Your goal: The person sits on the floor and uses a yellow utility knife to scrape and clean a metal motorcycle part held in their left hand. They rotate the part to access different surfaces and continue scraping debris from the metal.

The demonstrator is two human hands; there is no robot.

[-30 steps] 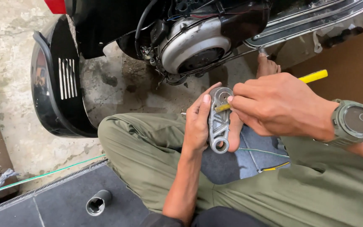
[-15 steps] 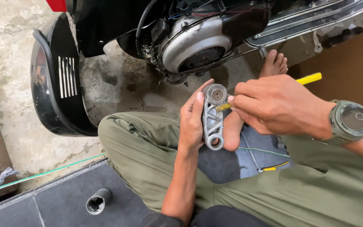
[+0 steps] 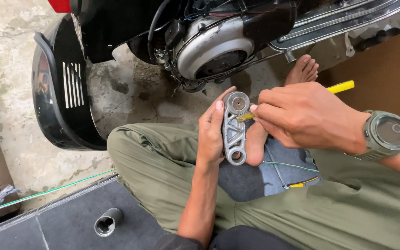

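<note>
A black scooter [image 3: 172, 28] fills the top of the view, its round grey engine cover [image 3: 214, 53] exposed, and a detached black side panel [image 3: 59, 92] with white slots leans on the stained concrete floor [image 3: 5, 55] at its left. The seated person's olive trousers [image 3: 163, 171] spread across the lower middle and right. The right hand [image 3: 309, 115], with a grey-green watch [image 3: 387, 134] on the wrist, is clenched around a yellow-handled tool [image 3: 341, 87] whose tip meets the top ring of a grey metal bracket [image 3: 234, 132]. The left hand [image 3: 211, 134] grasps that bracket upright, above the knee and against a bare foot. A small grey socket [image 3: 107, 222] lies on the dark mat [image 3: 61, 227] at the lower left.
</note>
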